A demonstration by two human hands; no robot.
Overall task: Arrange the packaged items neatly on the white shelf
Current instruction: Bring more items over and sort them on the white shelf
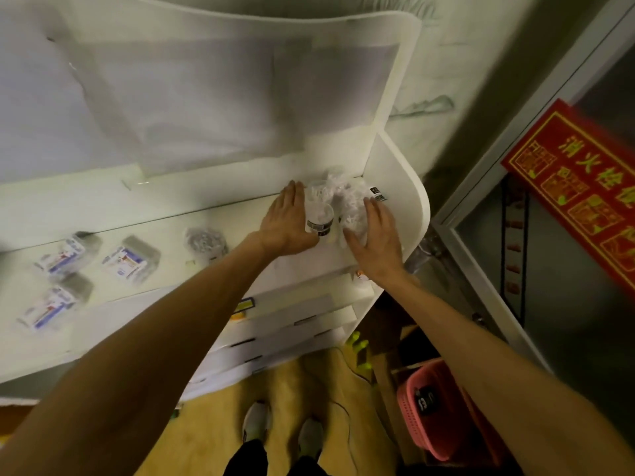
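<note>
Two clear packs of small white parts [324, 209] lie in the right corner of the white shelf [165, 201]. My left hand [283, 225] lies flat against their left side with straight fingers. On their right side my right hand [376, 240] presses them with straight fingers. A clear bag of grey metal parts [205, 242] lies left of my left arm. Three flat packs with blue and red labels [127, 261] lie further left on the same shelf.
The shelf's right side wall [391, 173] bears a small black sticker. Lower shelves with white boxes [292, 317] sit below. A pink basket [436, 410] stands on the yellow floor at right, next to a glass cabinet with a red sign [577, 190].
</note>
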